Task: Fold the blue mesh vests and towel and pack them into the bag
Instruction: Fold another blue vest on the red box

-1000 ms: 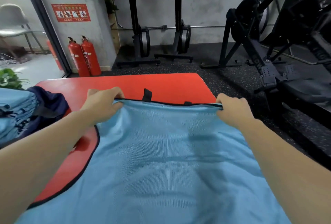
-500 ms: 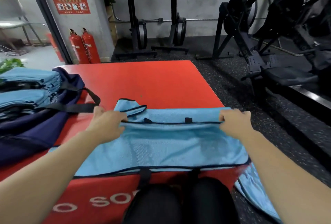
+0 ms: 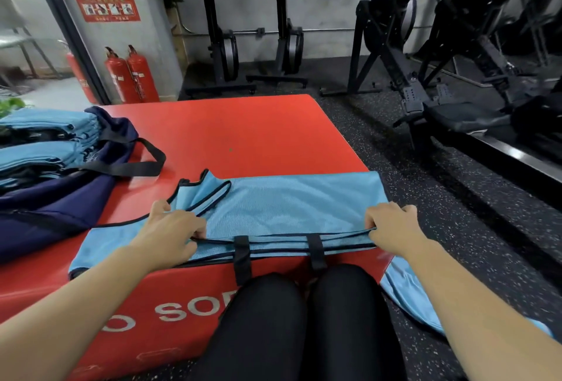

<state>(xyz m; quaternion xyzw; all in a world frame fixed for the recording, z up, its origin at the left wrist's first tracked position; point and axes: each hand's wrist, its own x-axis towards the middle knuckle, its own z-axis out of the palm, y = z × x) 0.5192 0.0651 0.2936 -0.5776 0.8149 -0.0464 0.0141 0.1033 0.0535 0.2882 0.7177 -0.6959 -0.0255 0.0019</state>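
So we've got one vest (image 3: 289, 207) laid flat across the near end of the red worktop (image 3: 243, 137). It's doubled over on itself, with the doubled edge running along the front lip. Our left hand (image 3: 170, 234) and right hand (image 3: 392, 228) each pinch that edge at opposite ends, fingers curled over the black trim. Holding both ends like that keeps the layers stacked and the mesh taut. It reads to us as mid-fold, probably setting up another fold.

Two black straps (image 3: 241, 256) dangle over the front face. The right end of the fabric spills off the worktop toward the floor, so that bit will want gathering in. A loose flap sticks up just past the left hand.

The navy bag (image 3: 60, 207) sits on the left side of the worktop, just beside the vest's left corner, with its mouth open. Folded blue pieces (image 3: 45, 152) sit stacked in the opening in a couple of piles. We can't tell how many there are, and the room left inside is hard to judge from here.
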